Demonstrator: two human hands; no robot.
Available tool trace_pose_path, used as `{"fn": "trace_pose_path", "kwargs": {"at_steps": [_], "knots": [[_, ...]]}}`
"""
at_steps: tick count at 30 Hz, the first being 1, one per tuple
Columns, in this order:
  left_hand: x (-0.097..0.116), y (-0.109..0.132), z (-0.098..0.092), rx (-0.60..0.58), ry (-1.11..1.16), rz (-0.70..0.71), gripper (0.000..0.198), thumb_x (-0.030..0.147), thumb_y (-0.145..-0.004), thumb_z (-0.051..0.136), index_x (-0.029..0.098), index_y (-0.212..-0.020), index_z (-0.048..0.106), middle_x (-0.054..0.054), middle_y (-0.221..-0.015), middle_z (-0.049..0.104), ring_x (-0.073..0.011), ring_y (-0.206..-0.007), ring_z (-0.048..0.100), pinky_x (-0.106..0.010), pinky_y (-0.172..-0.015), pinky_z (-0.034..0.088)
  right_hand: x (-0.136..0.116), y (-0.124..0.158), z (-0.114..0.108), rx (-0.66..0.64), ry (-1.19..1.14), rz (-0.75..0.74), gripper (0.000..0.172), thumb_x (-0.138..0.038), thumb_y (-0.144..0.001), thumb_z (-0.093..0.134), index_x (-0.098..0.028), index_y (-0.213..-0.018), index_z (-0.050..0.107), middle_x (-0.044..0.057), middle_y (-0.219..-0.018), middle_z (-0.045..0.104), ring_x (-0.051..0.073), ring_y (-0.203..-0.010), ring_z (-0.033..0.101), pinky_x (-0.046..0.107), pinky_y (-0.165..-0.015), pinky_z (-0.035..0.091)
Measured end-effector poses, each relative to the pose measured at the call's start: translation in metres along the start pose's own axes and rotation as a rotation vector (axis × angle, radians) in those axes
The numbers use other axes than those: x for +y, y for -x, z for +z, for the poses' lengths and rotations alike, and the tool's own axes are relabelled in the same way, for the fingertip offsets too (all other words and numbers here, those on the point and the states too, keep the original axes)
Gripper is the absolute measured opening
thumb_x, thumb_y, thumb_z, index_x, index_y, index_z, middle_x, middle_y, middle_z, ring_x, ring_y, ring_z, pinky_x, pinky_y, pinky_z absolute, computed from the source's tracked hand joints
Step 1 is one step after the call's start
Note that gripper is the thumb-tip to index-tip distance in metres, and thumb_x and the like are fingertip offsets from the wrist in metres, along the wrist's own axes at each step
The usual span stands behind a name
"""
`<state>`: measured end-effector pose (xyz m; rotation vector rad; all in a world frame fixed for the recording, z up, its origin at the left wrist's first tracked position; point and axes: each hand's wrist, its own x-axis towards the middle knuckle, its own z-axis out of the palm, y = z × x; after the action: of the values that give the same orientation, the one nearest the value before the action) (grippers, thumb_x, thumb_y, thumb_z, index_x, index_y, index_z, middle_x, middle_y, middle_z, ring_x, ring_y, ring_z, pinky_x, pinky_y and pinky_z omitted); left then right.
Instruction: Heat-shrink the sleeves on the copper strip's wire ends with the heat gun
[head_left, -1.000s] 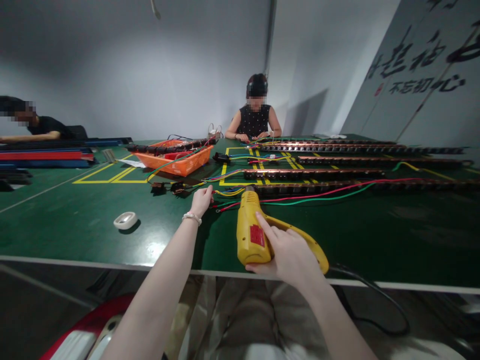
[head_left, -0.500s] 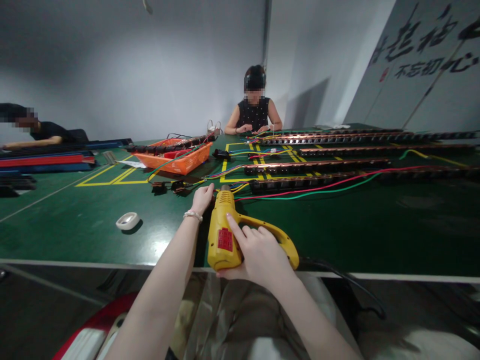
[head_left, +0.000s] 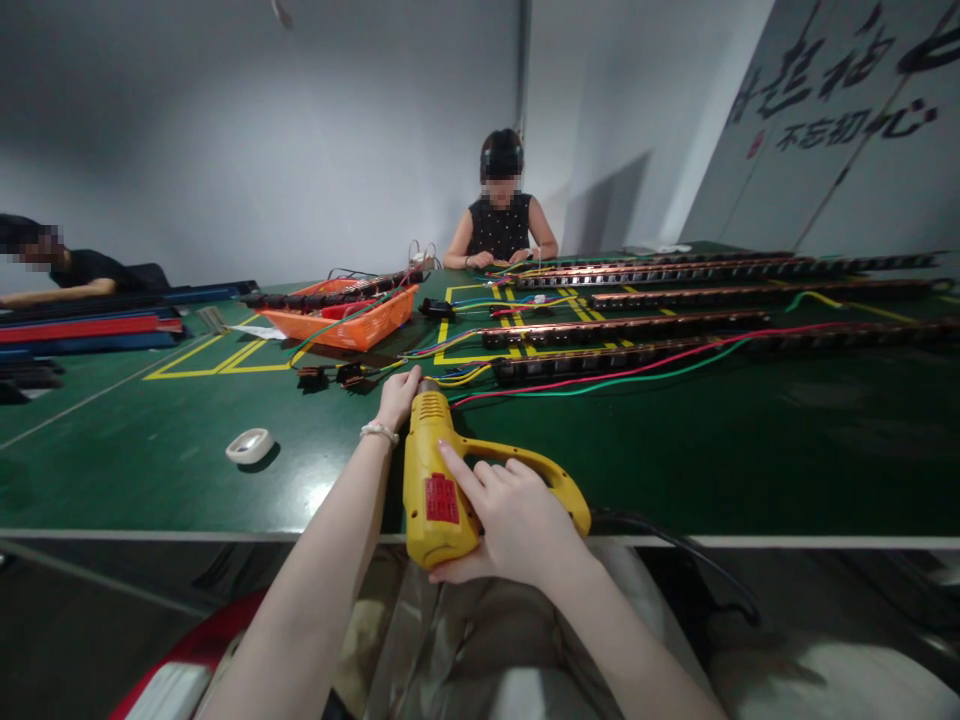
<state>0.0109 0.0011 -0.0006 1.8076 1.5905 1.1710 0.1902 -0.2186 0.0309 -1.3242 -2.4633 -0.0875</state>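
My right hand (head_left: 521, 520) grips a yellow heat gun (head_left: 426, 435), its index finger laid along the body. The gun points away from me, with its metal nozzle beside my left hand (head_left: 397, 400). That hand is closed, fingers pinched at the ends of thin coloured wires (head_left: 469, 378); the fingertips are partly hidden. These wires lead right to a long black strip with coppery parts (head_left: 600, 364). Red and green wires (head_left: 622, 385) run along it. Just beyond my left hand lie small black-and-copper pieces (head_left: 313, 378).
On the green table (head_left: 135, 480) are an orange basket (head_left: 367, 328) holding strips, a roll of white tape (head_left: 250, 447), and several more long strips (head_left: 675, 296). A black cord (head_left: 697, 555) hangs over the front edge. Co-workers sit across (head_left: 501, 225) and at far left (head_left: 82, 270).
The view has shifted slightly, so the table's things appear a little further left. The heat gun has come slightly nearer to me, its nozzle closer to my left hand. Both hands keep their grip.
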Motion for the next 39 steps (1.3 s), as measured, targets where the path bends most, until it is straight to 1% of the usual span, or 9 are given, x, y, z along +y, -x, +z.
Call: {"fn": "trace_pose_path", "kwargs": {"at_steps": [4,8,11,14,18,23,28,34,39], "knots": [[0.004,0.002,-0.001,-0.001,-0.006,0.0,0.044,0.047,-0.083,0.04,0.018,-0.05,0.039,0.003,-0.049,0.034,-0.0106,-0.054,0.03,-0.026,-0.053,0.022,-0.001,0.0,-0.002,-0.002,0.008,0.011,0.116,-0.087,-0.064,0.042,-0.008,-0.148,0.023,0.012,-0.093,0.064,0.026,-0.082,0.06,0.04,-0.078,0.039],[0.008,0.004,-0.002,0.04,-0.037,0.016,0.047,0.047,-0.083,0.041,0.018,-0.047,0.036,0.003,-0.048,0.031,-0.0102,-0.055,0.029,-0.026,-0.053,0.021,0.0,-0.001,-0.002,-0.007,-0.019,0.004,0.115,-0.085,-0.065,0.045,-0.008,-0.148,0.023,0.012,-0.094,0.064,0.026,-0.081,0.061,0.04,-0.078,0.039],[0.01,0.004,-0.003,0.057,-0.048,0.022,0.047,0.046,-0.082,0.042,0.018,-0.045,0.037,0.003,-0.046,0.031,-0.0102,-0.053,0.031,-0.025,-0.053,0.023,0.004,0.0,-0.002,-0.021,-0.042,-0.008,0.113,-0.083,-0.066,0.046,-0.008,-0.148,0.024,0.012,-0.094,0.065,0.027,-0.081,0.061,0.041,-0.078,0.039],[0.011,0.005,-0.002,0.056,-0.019,0.001,0.047,0.046,-0.082,0.043,0.017,-0.045,0.044,0.003,-0.045,0.038,-0.0108,-0.051,0.037,-0.025,-0.054,0.027,0.013,0.004,-0.004,-0.025,-0.061,-0.016,0.111,-0.08,-0.066,0.05,-0.01,-0.148,0.023,0.012,-0.094,0.065,0.026,-0.081,0.061,0.039,-0.078,0.038],[0.011,0.006,0.0,0.047,0.022,-0.006,0.052,0.05,-0.083,0.04,0.017,-0.045,0.05,-0.001,-0.044,0.05,-0.0125,-0.049,0.047,-0.025,-0.057,0.034,0.027,0.012,-0.008,-0.013,-0.062,-0.016,0.11,-0.077,-0.067,0.053,-0.011,-0.149,0.021,0.012,-0.096,0.066,0.026,-0.084,0.061,0.04,-0.079,0.039],[0.011,0.008,0.001,0.068,0.032,0.009,0.054,0.05,-0.085,0.039,0.018,-0.043,0.05,-0.001,-0.042,0.05,-0.0123,-0.047,0.047,-0.025,-0.057,0.036,0.041,0.022,-0.015,-0.012,-0.07,0.043,0.113,-0.077,-0.061,0.06,-0.012,-0.147,0.027,0.011,-0.094,0.068,0.027,-0.082,0.062,0.041,-0.08,0.042],[0.012,0.009,0.001,0.055,0.058,-0.001,0.053,0.05,-0.085,0.038,0.018,-0.044,0.05,-0.001,-0.042,0.05,-0.012,-0.045,0.046,-0.025,-0.055,0.035,0.051,0.025,-0.019,-0.012,-0.061,0.103,0.121,-0.075,-0.054,0.067,-0.013,-0.148,0.024,0.012,-0.099,0.069,0.028,-0.086,0.064,0.042,-0.081,0.045],[0.012,0.009,0.0,0.053,0.063,0.0,0.052,0.049,-0.085,0.039,0.018,-0.044,0.049,-0.001,-0.042,0.049,-0.0118,-0.044,0.045,-0.025,-0.054,0.036,0.063,0.026,-0.019,0.018,-0.051,0.15,0.112,-0.071,-0.061,0.065,-0.016,-0.149,0.022,0.013,-0.109,0.068,0.029,-0.093,0.066,0.042,-0.082,0.047],[0.013,0.01,0.0,0.054,0.053,0.012,0.053,0.048,-0.086,0.038,0.018,-0.043,0.048,-0.001,-0.041,0.049,-0.0117,-0.044,0.046,-0.025,-0.054,0.035,0.071,0.025,-0.018,0.032,0.02,0.224,0.113,-0.071,-0.06,0.067,-0.018,-0.149,0.022,0.013,-0.109,0.069,0.031,-0.092,0.066,0.042,-0.08,0.048]]}}
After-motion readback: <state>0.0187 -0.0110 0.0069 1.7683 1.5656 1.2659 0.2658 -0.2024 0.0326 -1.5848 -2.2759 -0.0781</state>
